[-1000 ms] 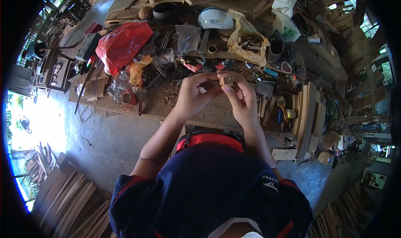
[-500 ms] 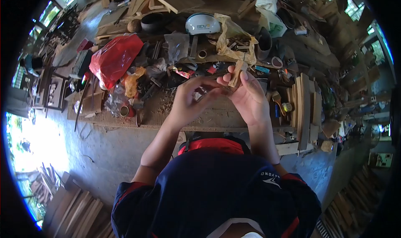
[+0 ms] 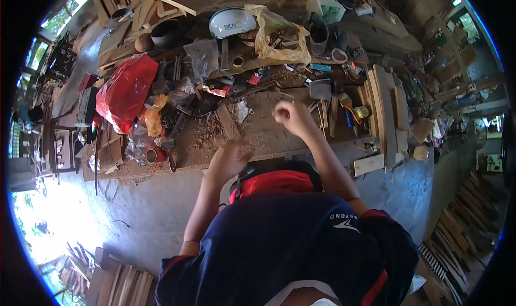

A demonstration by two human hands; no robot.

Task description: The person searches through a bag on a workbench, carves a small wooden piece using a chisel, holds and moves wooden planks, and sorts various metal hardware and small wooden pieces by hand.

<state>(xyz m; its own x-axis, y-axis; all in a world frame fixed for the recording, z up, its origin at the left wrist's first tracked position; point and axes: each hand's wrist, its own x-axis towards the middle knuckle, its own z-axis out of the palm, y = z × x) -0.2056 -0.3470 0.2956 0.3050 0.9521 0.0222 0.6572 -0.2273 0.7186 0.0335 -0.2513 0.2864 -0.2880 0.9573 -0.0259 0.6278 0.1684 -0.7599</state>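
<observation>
My right hand (image 3: 295, 119) is above the front half of the wooden workbench (image 3: 269, 139), its fingers curled in. Whatever it may hold is hidden, and the small wooden block from before cannot be made out in it. Lower and to the left, my left hand (image 3: 230, 160) hovers at the bench's front edge. Motion smears its fingers, so their grip is unclear. Between and beyond the hands lie wood shavings (image 3: 207, 139), a flat wood strip (image 3: 227, 121) and a crumpled white scrap (image 3: 242, 111).
A red plastic bag (image 3: 126, 94) and a red tin (image 3: 156, 155) sit on the left. At the back are a white helmet (image 3: 232, 23) and a yellowish plastic bag (image 3: 274, 37). A brush (image 3: 348, 106), a tape measure (image 3: 362, 111) and upright boards (image 3: 382, 112) stand on the right.
Both hands have moved apart and down toward me. The small wooden block, earlier held up in my right hand, no longer shows. My view has shifted slightly.
</observation>
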